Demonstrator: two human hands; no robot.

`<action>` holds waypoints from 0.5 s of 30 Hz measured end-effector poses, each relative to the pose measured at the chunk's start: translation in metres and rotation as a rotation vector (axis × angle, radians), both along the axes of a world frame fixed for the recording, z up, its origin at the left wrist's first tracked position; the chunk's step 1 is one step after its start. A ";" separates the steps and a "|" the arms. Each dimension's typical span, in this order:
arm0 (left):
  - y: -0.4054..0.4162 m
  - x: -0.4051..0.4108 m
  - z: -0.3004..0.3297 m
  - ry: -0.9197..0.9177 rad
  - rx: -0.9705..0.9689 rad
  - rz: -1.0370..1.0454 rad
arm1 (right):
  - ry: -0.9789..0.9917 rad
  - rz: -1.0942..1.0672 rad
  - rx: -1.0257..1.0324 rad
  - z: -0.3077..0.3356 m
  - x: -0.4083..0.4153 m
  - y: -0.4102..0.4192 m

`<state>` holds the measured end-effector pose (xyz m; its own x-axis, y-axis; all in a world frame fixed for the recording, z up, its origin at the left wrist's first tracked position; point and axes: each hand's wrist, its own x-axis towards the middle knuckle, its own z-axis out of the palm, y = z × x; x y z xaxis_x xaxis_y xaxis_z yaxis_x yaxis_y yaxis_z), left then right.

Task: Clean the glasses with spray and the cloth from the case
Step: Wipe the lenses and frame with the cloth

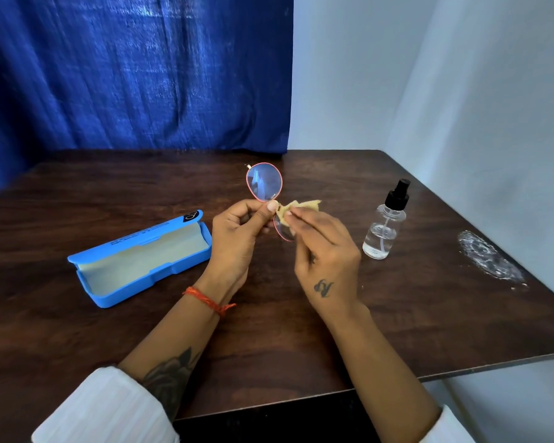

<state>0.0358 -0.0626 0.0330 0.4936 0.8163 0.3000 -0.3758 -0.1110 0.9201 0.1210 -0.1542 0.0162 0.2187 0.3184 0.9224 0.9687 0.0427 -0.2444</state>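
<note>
1. Both hands are raised just above the middle of a dark wooden bench (301,330), meeting around a pair of glasses (265,183).
2. At the bridge, the glasses are pinched by the left hand (237,238) between thumb and curled fingers, so that they are stood on end with one pink-rimmed lens uppermost.
3. A small tan cloth (303,206) is gripped by the right hand (325,251) and is pressed against the lower lens, which is partly hidden by the fingers.
4. A blue glasses case (141,260) is laid open on the bench to the left of the hands, its pale lining exposed.
5. A clear spray bottle (386,223) with a black nozzle is stood upright to the right, near the right hand but apart from it.
6. A whitish smear (490,255) is seen near the right edge of the bench.
7. A blue curtain (135,71) is hung behind the bench.
</note>
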 end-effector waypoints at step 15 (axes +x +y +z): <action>0.002 0.001 0.000 0.024 0.011 0.026 | 0.096 -0.034 0.031 -0.001 0.002 -0.002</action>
